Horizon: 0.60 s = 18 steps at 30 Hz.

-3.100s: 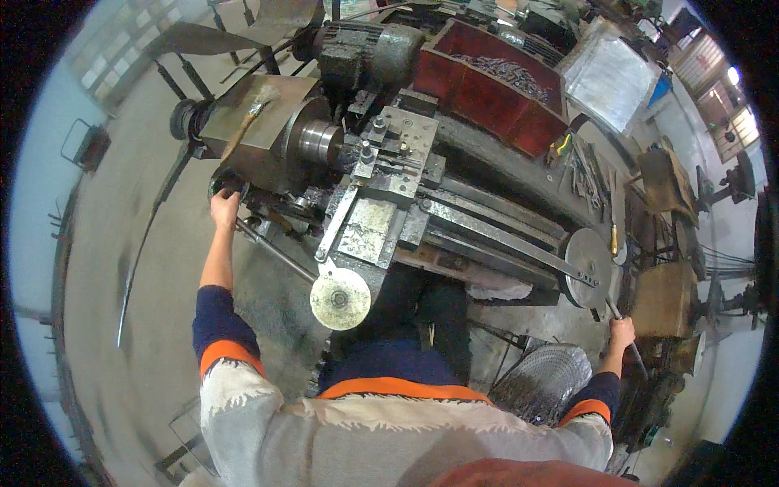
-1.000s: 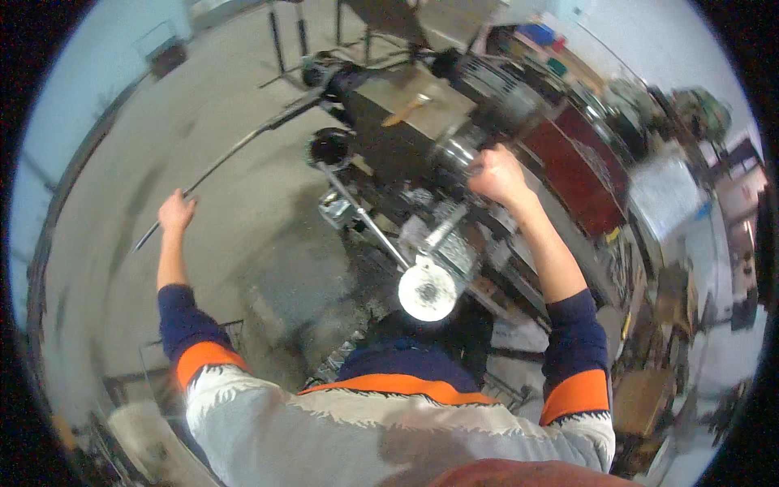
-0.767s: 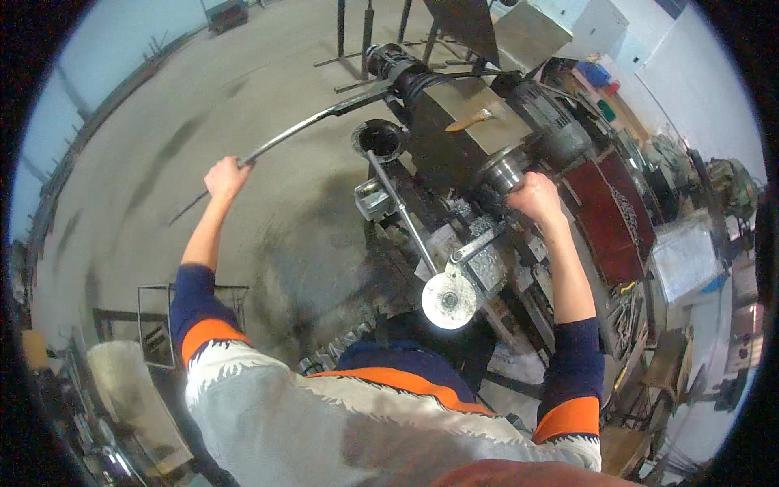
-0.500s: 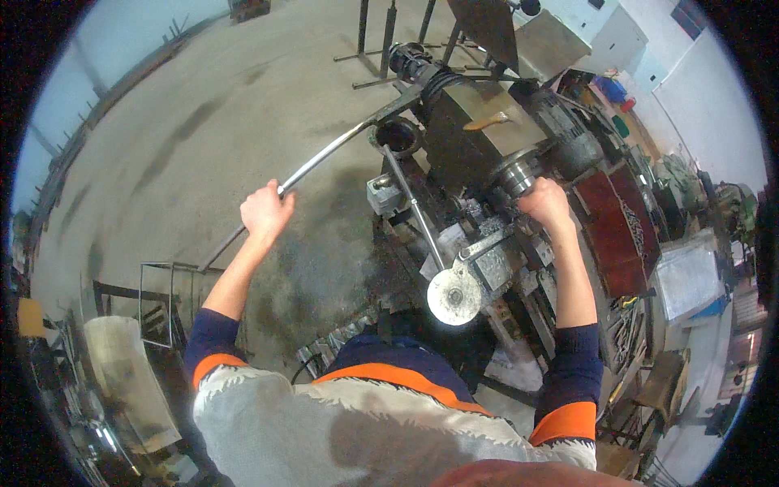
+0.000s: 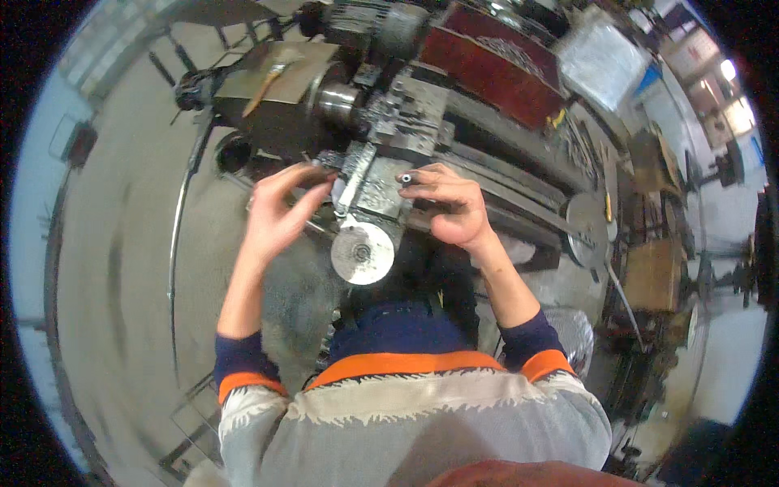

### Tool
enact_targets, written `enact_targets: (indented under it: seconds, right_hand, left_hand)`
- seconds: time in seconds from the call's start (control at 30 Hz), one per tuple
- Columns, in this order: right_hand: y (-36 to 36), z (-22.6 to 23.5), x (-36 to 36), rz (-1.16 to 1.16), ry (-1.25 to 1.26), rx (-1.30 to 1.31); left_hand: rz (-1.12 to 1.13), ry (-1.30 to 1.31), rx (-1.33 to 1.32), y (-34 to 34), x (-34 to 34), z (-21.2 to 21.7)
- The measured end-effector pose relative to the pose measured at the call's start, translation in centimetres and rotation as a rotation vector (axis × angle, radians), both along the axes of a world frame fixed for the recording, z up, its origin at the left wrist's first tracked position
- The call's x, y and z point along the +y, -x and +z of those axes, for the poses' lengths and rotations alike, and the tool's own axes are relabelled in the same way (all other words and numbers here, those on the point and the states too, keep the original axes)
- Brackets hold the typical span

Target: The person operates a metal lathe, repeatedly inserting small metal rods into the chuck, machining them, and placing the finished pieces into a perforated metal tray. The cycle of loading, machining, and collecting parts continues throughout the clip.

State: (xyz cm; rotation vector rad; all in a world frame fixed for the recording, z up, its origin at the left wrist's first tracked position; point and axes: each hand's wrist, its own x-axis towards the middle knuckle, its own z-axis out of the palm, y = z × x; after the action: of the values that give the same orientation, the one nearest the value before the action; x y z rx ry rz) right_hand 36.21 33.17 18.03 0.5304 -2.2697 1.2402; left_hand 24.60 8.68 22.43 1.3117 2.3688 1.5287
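My right hand (image 5: pixel 450 203) is over the lathe carriage (image 5: pixel 381 187), with a small round metal part with a hole (image 5: pixel 406 178) at its fingertips, pinched there. Across from it, my left hand (image 5: pixel 284 207) reaches to the carriage's left side. Its fingers are stretched out and the thumb stands apart from them; the tips are close to dark metal. Between the hands runs a silvery lever or bar (image 5: pixel 355 178), above a round pale handwheel (image 5: pixel 362 253). Just beyond is the shiny cylindrical chuck (image 5: pixel 341 104), its face turned toward the tool post (image 5: pixel 410 114).
A wooden-handled brush (image 5: pixel 272 81) lies on the headstock cover (image 5: pixel 304 73). The long lever (image 5: pixel 182 211) hangs at the left. Behind the bed stands a dark red tray (image 5: pixel 487 61) with metal shavings. Tools (image 5: pixel 580 146) lie to the right.
My view has swung to the right. My left hand has let go of the long lever, and my right hand has left the chuck; both are now over the carriage.
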Motion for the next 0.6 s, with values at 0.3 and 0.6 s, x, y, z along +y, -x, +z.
enact_targets:
  seconds: [0.3, 0.6]
  right_hand:
    - [-4.1, -1.4, 2.2, -0.079, 0.088, -0.009]
    - [-3.8, -2.6, 2.2, -0.034, 0.165, -0.006]
  left_hand:
    - [-0.492, -0.210, -0.319, -3.5, 10.9, -2.7]
    - [-0.522, -0.215, -0.681, -3.6, 10.8, -3.1]
